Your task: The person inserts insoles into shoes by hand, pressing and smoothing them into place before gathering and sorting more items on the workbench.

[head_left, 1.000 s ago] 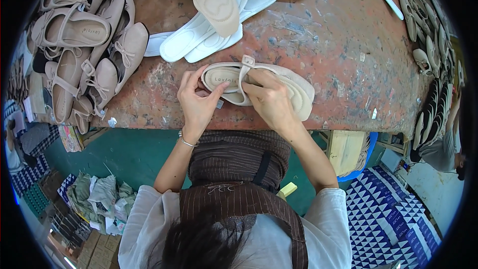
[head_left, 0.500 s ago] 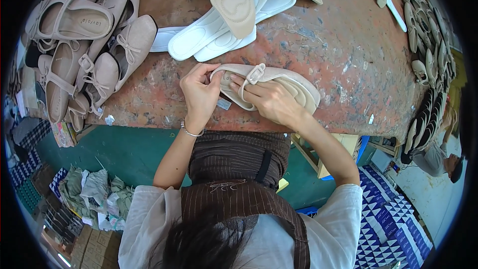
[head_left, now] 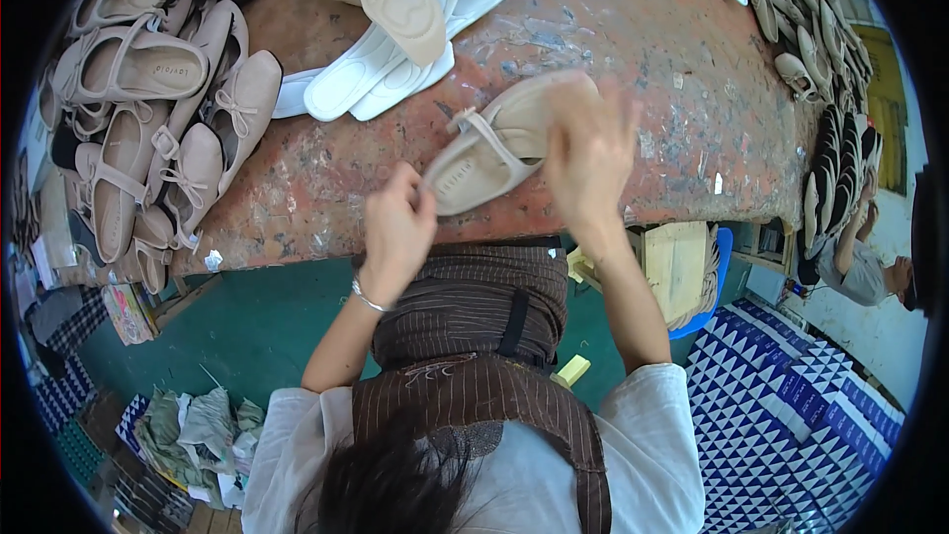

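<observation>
A beige flat shoe (head_left: pixel 463 183) with a strap across it lies tilted over the near part of the worktable, its heel toward my left hand and its toe pointing far right. My left hand (head_left: pixel 400 232) is closed at the heel, fingers pinching the rim. Beside the toe end is my right hand (head_left: pixel 591 173), its fingers smeared by motion and partly in front of the shoe, so its grip is unclear. Beyond the shoe, a beige padded insole (head_left: pixel 400 15) rests across several white insoles (head_left: pixel 341 89).
The stained reddish worktable (head_left: pixel 692 89) curves around me. Beige shoes (head_left: pixel 133 69) are heaped at its left, and more shoes (head_left: pixel 791 15) stand in rows at the right. A wooden stool (head_left: pixel 672 272) is under the edge. Another person (head_left: pixel 860 267) is at far right.
My right hand has come out of the shoe's opening to the toe side and is blurred. The shoe has turned, its toe now pointing farther away. My left hand stays at the heel.
</observation>
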Available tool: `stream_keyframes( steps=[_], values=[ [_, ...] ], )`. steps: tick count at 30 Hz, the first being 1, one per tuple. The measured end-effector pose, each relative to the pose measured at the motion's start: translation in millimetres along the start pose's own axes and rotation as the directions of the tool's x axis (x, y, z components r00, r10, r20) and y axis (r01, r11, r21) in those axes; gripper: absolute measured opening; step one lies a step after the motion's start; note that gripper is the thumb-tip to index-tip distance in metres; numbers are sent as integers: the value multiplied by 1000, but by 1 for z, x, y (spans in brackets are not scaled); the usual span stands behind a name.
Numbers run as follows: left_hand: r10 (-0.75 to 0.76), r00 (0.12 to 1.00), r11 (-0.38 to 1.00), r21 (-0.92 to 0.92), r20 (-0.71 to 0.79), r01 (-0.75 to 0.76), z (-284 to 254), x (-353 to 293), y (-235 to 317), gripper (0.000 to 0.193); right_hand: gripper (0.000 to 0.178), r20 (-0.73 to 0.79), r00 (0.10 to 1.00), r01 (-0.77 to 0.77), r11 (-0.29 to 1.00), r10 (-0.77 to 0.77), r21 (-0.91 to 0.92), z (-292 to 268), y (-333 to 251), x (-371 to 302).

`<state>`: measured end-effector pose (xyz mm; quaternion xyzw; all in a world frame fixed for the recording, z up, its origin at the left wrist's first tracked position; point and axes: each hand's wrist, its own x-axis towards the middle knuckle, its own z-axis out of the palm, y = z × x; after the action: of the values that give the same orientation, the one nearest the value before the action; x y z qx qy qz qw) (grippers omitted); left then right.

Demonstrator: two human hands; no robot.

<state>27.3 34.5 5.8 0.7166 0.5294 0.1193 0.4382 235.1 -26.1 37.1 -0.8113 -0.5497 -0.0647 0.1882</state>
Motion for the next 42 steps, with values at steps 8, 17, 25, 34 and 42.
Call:
stream_keyframes(
  steps=[8,17,25,34,42],
  values=[
    [661,743,694,292,103,-658,38,-51,31,42,21,84,970,-237,808,228,540,-31,0,-14],
    [536,721,490,533,440,-690,53,-45,14,56,50,-39,999,43,987,-38,154,21,-30,-63],
    [485,778,592,504,401,-629,62,-46,14,53,38,118,993,-29,985,9,169,19,-31,-24],
    [552,746,552,507,372,-661,62,-45,15,53,50,129,991,-42,997,34,62,19,-27,-17],
    [620,739,604,441,264,-664,65,-43,12,43,47,186,982,-21,998,31,-53,30,-27,-17]
  ],
)
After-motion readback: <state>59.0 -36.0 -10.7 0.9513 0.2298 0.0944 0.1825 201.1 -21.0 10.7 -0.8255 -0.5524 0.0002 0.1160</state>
